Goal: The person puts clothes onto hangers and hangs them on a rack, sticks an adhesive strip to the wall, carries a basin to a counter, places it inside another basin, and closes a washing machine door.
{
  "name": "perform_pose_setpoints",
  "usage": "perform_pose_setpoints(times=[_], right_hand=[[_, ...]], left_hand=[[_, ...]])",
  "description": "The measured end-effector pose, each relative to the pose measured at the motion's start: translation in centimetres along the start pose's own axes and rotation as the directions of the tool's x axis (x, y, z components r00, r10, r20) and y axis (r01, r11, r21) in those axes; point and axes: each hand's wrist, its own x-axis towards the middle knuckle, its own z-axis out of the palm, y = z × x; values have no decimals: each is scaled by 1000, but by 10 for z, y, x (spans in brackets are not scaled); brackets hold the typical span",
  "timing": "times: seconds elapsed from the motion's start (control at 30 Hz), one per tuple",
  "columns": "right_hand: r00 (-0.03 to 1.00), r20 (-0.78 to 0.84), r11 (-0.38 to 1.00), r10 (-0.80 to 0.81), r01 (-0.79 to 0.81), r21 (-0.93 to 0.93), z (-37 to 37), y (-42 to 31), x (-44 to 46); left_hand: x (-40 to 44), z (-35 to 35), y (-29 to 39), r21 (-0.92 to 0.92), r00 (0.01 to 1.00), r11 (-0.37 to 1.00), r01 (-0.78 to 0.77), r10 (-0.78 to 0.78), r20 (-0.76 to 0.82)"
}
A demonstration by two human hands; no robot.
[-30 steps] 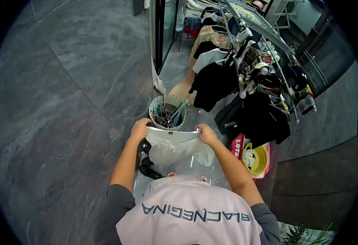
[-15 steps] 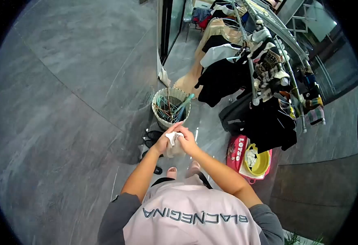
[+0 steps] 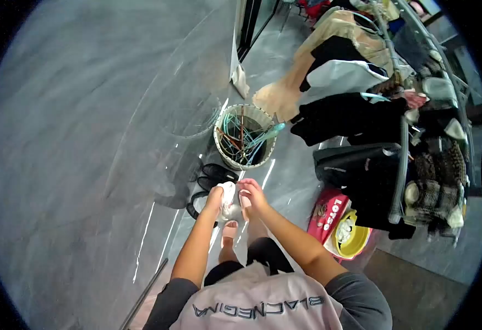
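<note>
My left hand (image 3: 214, 199) is closed around a bunched white cloth (image 3: 226, 192), which hangs a little below the fingers; what kind of garment it is I cannot make out. Just to its right, my right hand (image 3: 253, 193) has its fingers apart and holds nothing visible. Beyond both hands stands a pale woven basket (image 3: 223, 157) with several hangers (image 3: 242, 135) in it, mostly blue-green and brown.
Black sandals (image 3: 219, 172) lie between the basket and my feet. On the right, a drying rack (image 3: 400, 170) carries dark clothes, socks and a long beige garment (image 3: 279, 96). Beneath it sit a yellow basin (image 3: 359, 242) with white items and a red LOTSO box (image 3: 325, 212).
My hands, together on the white cloth before, have separated: the left keeps the cloth, the right has let go. The view has shifted, bringing the basket and rack closer.
</note>
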Motion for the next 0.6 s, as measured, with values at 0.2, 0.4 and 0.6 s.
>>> perform_pose_setpoints(times=[0.2, 0.4, 0.6], right_hand=[[971, -238, 996, -27, 7, -85, -49, 44, 156], [895, -366, 757, -254, -51, -652, -122, 76, 291], [884, 140, 113, -446, 211, -971, -161, 70, 342]], left_hand=[[154, -47, -38, 245, 970, 949, -198, 226, -94], [289, -60, -73, 798, 909, 599, 73, 289, -300], [366, -13, -71, 850, 919, 414, 327, 70, -388]])
